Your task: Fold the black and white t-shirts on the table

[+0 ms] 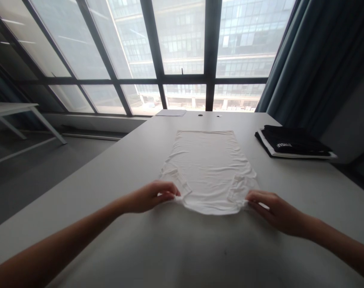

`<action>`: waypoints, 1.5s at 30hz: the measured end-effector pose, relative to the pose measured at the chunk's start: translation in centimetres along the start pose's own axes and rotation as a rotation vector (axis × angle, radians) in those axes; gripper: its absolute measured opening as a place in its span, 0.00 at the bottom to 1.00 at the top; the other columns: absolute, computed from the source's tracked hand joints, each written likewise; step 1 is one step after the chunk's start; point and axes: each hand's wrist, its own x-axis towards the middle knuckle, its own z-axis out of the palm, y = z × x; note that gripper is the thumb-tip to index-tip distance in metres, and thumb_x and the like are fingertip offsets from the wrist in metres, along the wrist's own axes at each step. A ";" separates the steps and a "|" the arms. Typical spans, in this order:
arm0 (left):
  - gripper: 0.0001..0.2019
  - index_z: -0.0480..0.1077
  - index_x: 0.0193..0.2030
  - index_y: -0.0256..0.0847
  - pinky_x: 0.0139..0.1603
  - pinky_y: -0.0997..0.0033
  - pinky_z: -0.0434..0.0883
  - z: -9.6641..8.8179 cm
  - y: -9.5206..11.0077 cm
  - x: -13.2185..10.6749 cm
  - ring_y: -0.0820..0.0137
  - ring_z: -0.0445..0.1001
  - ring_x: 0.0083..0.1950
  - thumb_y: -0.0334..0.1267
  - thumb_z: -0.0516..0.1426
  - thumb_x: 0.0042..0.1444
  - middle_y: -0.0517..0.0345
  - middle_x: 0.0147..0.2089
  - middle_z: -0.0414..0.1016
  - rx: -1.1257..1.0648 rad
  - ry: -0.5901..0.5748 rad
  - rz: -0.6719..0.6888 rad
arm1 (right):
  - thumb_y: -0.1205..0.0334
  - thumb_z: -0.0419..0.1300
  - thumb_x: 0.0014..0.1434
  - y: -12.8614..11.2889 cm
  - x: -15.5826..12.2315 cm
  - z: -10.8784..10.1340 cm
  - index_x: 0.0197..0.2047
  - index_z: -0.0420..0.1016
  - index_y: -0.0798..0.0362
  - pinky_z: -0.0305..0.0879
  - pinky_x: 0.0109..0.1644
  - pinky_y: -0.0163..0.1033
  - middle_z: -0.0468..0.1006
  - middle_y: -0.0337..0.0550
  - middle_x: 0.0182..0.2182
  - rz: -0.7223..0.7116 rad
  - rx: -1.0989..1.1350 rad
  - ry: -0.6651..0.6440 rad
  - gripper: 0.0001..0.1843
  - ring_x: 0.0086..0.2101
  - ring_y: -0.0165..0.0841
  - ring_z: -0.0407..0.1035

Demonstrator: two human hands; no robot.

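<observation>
Bare forearms [64, 240] come toward me first, from 8 and 4 o'clock, over the pale table [134, 160]. Taking the white shirt [208, 160] as the middle of my dial, I see the left hand [159, 195] at 8, its thumb and fingers closed in a pinch on the shirt's near corner. At 4, the right hand [268, 209] has the opposite corner nipped the same way, palm off the cloth. Both grips look light to me, fingertips only.

As for progress, I'd call the laying-out mostly done: the shirt lies flat on the table, its straight far edge at 12 and its curved near edge at 6. What I take for the sleeves [240, 188] rest turned inward on the body, toward 8 and 4. Creases cross the middle, so I judge some smoothing is left, and the body is not yet doubled over. Well apart, between 2 and 3, sits a stack of folded clothes [295, 140], black and white. Some paper [171, 113] lies at 11.
</observation>
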 end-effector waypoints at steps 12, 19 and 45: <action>0.26 0.73 0.32 0.38 0.29 0.74 0.65 -9.7 -6.9 13.1 0.70 0.69 0.30 0.62 0.68 0.43 0.57 0.32 0.73 -0.269 -0.008 -0.496 | 0.42 0.62 0.55 10.4 14.6 -5.6 0.30 0.74 0.54 0.58 0.34 0.36 0.72 0.38 0.26 0.405 0.144 -0.226 0.21 0.29 0.31 0.62; 0.29 0.76 0.47 0.41 0.37 0.72 0.70 -10.0 -10.8 11.9 0.67 0.74 0.41 0.63 0.64 0.49 0.49 0.49 0.78 -0.181 0.071 -0.522 | 0.44 0.62 0.54 13.6 14.8 -4.6 0.35 0.79 0.55 0.60 0.33 0.36 0.77 0.42 0.30 0.433 0.076 -0.166 0.21 0.31 0.33 0.66; 0.24 0.72 0.33 0.36 0.29 0.73 0.65 -9.3 -10.5 9.6 0.71 0.68 0.29 0.58 0.67 0.43 0.58 0.27 0.73 -0.073 0.593 -0.351 | 0.49 0.57 0.56 13.6 12.4 -5.8 0.33 0.76 0.55 0.66 0.41 0.40 0.79 0.45 0.29 0.387 -0.064 0.405 0.17 0.32 0.37 0.70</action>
